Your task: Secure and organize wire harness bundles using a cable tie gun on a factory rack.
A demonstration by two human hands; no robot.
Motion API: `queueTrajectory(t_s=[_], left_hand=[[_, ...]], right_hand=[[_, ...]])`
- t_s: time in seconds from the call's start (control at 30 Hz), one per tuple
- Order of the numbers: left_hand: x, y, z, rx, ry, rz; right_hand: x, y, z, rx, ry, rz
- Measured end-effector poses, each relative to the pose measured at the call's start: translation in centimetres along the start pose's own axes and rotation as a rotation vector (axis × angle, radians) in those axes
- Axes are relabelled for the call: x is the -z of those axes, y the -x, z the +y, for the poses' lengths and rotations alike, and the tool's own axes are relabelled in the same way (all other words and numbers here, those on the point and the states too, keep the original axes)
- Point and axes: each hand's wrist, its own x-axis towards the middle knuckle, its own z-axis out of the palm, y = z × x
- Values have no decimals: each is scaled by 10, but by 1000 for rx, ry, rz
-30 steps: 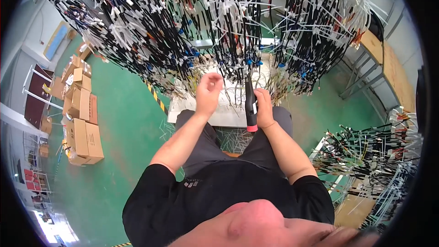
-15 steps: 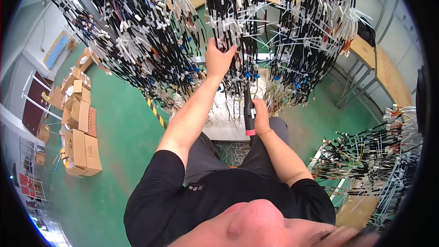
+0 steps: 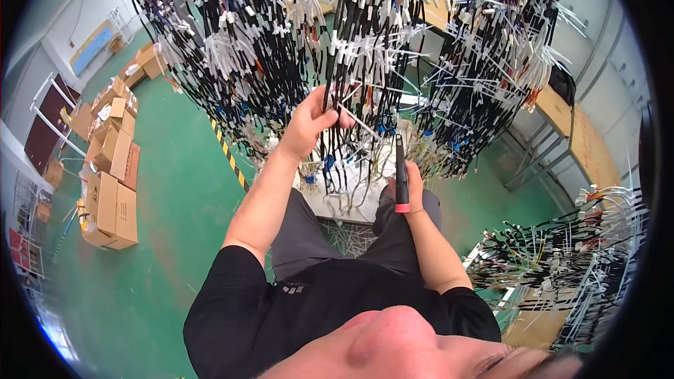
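Thick bundles of black cables [image 3: 365, 35] with white tags and cable ties hang down in front of me. My left hand [image 3: 310, 123] is raised and closed around several black cables of the middle bundle. Lower down, near my lap, my right hand [image 3: 409, 186] grips a black hand tool [image 3: 401, 168] with a red end, held upright with its tip toward the cables. A white work surface [image 3: 351, 193] lies below the bundles, partly hidden by them.
Stacked cardboard boxes [image 3: 109, 175] stand on the green floor at the left, by a yellow-black floor stripe [image 3: 228, 154]. More cable bundles [image 3: 569, 253] lie at the lower right. A wooden bench [image 3: 583, 140] stands at the right.
My left hand has risen from near my lap up into the hanging cables and closed on several of them. My right hand with the tool stays low and nearly still.
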Motion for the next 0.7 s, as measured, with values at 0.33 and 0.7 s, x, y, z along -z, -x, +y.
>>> queueTrajectory(t_s=[0.33,0.7], left_hand=[[-5,33,21,272,-87,280],[37,-10,-13,633,352,-267]], right_hand=[[37,-27,-97,-91,-166,-190],[21,-24,-107,-385,-842,-88]])
